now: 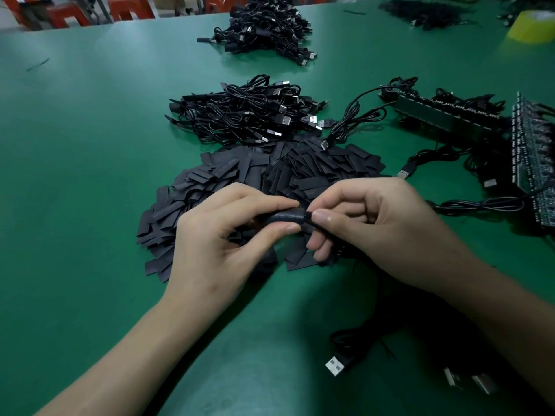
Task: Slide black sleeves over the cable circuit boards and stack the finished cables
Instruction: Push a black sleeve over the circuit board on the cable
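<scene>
The left hand (228,229) pinches a black tubular sleeve (285,219) between thumb and forefinger. Touching its end, the right hand (375,223) grips the thin black cable (312,225) entering it. The board itself is hidden, so the sleeve looks nearly seated, though I cannot tell how fully.

Under and just beyond both hands lies a large heap of flat black sleeves (270,172) on the green table (90,145). Farther beyond the left hand sits a stack of coiled black USB cables (246,112), apparently finished. Beyond the right hand, strips of dark circuit boards (450,115) wait unsleeved. By my reckoning, much work is left.
</scene>
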Available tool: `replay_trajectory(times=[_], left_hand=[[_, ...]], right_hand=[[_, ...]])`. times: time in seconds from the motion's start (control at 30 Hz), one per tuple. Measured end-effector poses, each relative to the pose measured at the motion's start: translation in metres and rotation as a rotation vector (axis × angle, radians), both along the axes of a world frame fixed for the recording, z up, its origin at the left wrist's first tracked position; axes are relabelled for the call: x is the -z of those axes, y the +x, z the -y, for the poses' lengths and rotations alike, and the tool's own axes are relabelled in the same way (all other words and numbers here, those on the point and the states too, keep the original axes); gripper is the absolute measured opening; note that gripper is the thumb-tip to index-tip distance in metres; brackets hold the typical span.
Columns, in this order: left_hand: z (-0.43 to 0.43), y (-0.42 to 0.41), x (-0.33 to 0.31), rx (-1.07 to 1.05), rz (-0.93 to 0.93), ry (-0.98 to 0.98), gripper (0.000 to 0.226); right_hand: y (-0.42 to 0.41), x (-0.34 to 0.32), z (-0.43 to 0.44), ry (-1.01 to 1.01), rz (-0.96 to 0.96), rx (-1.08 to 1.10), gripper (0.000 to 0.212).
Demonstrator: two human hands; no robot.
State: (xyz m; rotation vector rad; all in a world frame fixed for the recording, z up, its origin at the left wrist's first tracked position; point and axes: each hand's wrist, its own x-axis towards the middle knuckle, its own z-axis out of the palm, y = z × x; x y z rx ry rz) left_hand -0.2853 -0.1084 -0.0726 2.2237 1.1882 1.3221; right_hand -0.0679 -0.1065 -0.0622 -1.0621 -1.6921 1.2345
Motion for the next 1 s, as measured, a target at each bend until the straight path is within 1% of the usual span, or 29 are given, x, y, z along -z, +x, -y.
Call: replay_trajectory(times=[0.1, 0.2, 0.3, 0.37, 0.5, 0.73, 0.9, 1.0], left_hand=[[0.0001, -0.0006, -0.0012, -0.028, 0.023, 0.005, 0.024], [0.0002, -0.0011, -0.0018, -0.067, 0.049, 0.016, 0.029], [0.0004, -0.0019, -0.0009, -0.124, 0.159, -0.027, 0.032], [0.0008, -0.0013, 0.0005, -0.141, 0.207, -0.041, 0.029], [0.0018, 0.0012, 0.0021, -0.162, 0.198, -0.022, 0.024], [0.0022, 0.003, 0.0025, -0.159, 0.2, -0.052, 0.021], [0.0027, 0.0035, 0.0021, -0.164, 0.19, -0.084, 0.022], [0.0027, 0.0041, 0.0013, -0.155, 0.177, -0.119, 0.027]], right_hand=[[-0.0005, -0.0004, -0.0008, -0.066, -0.068, -0.04, 0.011], [0.0006, -0.0007, -0.0017, -0.078, -0.088, -0.046, 0.011], [0.0012, -0.0018, -0.0023, -0.065, -0.102, -0.031, 0.012], [0.0014, -0.0021, -0.0025, -0.07, -0.116, -0.026, 0.012], [0.0009, -0.0002, -0.0027, -0.083, -0.117, -0.031, 0.013], [-0.0005, 0.0015, -0.0024, -0.077, -0.134, -0.03, 0.015], [0.0003, 0.0026, -0.0022, -0.091, -0.159, -0.026, 0.012], [-0.0003, 0.0036, -0.0028, -0.078, -0.159, -0.015, 0.012]])
